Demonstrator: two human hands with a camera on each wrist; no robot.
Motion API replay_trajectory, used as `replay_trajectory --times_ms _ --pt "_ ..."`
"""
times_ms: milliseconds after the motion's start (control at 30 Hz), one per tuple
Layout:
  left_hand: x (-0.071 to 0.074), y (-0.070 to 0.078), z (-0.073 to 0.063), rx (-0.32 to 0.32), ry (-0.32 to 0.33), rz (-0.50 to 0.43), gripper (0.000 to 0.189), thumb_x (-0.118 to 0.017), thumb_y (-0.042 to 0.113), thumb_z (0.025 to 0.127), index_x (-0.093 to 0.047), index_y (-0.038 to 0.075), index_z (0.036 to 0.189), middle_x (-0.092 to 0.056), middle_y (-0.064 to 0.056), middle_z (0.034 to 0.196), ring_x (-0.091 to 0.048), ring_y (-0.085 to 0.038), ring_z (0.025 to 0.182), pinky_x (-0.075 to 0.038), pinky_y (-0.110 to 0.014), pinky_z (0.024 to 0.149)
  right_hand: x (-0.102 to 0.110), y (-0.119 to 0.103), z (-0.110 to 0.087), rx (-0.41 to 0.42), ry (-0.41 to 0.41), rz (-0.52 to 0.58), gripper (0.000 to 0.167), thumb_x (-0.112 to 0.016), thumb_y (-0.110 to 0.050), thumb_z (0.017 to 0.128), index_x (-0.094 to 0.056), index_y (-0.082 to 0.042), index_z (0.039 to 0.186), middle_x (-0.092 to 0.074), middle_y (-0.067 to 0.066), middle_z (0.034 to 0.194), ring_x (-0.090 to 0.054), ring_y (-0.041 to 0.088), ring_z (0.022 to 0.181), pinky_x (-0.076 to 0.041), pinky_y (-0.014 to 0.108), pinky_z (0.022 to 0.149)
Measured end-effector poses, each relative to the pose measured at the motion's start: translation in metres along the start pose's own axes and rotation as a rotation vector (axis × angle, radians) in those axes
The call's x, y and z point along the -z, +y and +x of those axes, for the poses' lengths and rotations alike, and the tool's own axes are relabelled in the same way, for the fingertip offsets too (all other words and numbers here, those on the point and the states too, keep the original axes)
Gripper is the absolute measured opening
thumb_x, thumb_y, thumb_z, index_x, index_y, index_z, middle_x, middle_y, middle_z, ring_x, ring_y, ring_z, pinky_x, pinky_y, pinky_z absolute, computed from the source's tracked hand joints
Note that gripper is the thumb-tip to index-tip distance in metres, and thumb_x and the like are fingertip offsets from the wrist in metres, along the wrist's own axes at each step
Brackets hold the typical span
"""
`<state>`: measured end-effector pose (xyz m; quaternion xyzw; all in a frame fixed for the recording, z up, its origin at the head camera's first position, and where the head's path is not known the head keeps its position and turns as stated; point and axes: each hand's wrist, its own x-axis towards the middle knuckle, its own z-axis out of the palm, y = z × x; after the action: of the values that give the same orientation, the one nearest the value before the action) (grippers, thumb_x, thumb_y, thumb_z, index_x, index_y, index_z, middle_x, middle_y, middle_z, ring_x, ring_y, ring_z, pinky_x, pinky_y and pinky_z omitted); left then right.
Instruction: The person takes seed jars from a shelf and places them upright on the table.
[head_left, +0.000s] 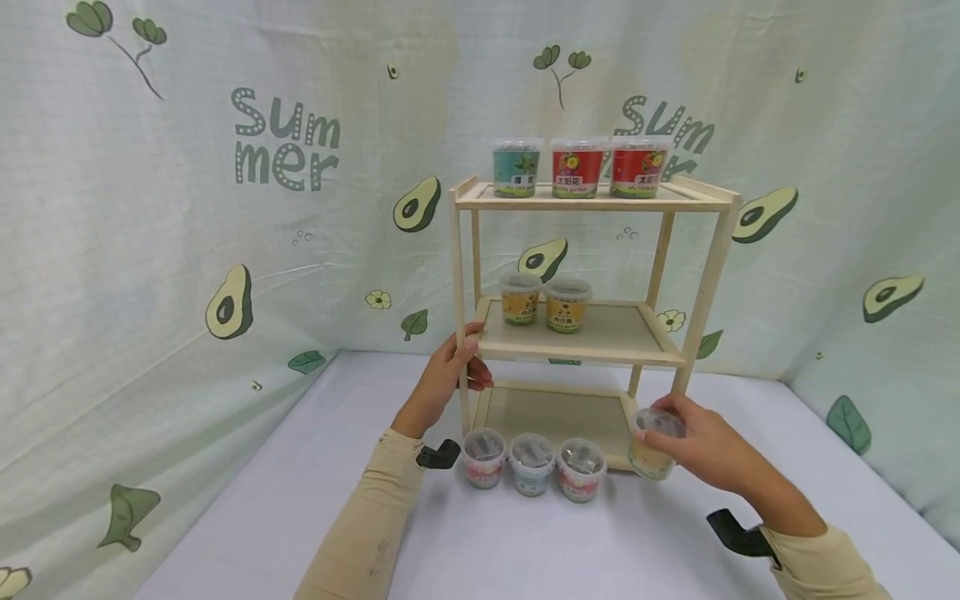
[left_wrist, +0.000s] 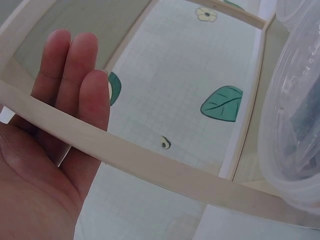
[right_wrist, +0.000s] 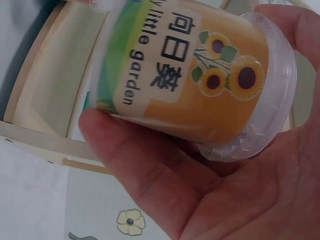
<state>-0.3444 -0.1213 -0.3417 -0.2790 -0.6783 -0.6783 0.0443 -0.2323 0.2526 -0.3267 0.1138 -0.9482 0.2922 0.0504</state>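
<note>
My right hand [head_left: 701,446] grips a lidded clear plastic cup [head_left: 651,454] at the lower right of the wooden shelf rack [head_left: 577,354]. Its orange label with sunflowers [right_wrist: 210,75] faces the right wrist camera, and the cup is tilted in that view. At the rack's left side, my left hand [head_left: 442,375] holds the front post [left_wrist: 135,157], which passes between palm and fingers. On the middle shelf stand two cups with orange labels, one [head_left: 520,298] left of the other [head_left: 567,305].
Two pink-labelled cups [head_left: 483,458] [head_left: 581,469] and a pale blue one [head_left: 532,464] stand on the white table [head_left: 525,550] before the bottom shelf [head_left: 555,412]. The top shelf bears a teal cup [head_left: 516,169] and two red cups [head_left: 576,170] [head_left: 636,169]. A printed curtain [head_left: 360,250] hangs behind.
</note>
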Motion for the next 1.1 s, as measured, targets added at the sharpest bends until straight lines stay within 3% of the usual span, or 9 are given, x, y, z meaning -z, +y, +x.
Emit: replay_trajectory --times_ms 400,700,1100 --pt "0.0 -0.002 0.0 -0.003 -0.001 -0.001 0.048 -0.047 0.042 0.107 -0.043 0.023 0.15 -0.063 -0.016 0.086 -0.068 -0.026 0.078 -0.058 -0.041 0.075 -0.008 -0.006 0.0 -0.036 -0.058 0.004 0.06 -0.067 -0.047 0.092 -0.05 0.003 0.121 -0.063 0.013 0.102 -0.059 0.023 0.084 -0.047 0.036 0.064" --pt "0.0 -0.002 0.0 0.004 0.007 -0.013 0.045 -0.047 0.038 0.107 -0.045 0.021 0.149 -0.063 -0.016 0.084 -0.069 -0.026 0.077 -0.059 -0.041 0.075 -0.021 -0.006 0.003 -0.085 -0.072 -0.021 0.07 -0.064 -0.054 0.093 -0.049 0.005 0.128 -0.064 0.015 0.105 -0.061 0.025 0.089 -0.051 0.041 0.069" --pt "0.0 -0.001 0.002 -0.001 -0.008 -0.015 0.049 -0.046 0.042 0.107 -0.042 0.02 0.151 -0.063 -0.016 0.085 -0.069 -0.027 0.078 -0.058 -0.042 0.075 -0.035 -0.004 0.005 -0.123 -0.077 -0.016 0.071 -0.066 -0.053 0.092 -0.05 0.008 0.123 -0.067 0.017 0.103 -0.064 0.026 0.088 -0.053 0.042 0.069"
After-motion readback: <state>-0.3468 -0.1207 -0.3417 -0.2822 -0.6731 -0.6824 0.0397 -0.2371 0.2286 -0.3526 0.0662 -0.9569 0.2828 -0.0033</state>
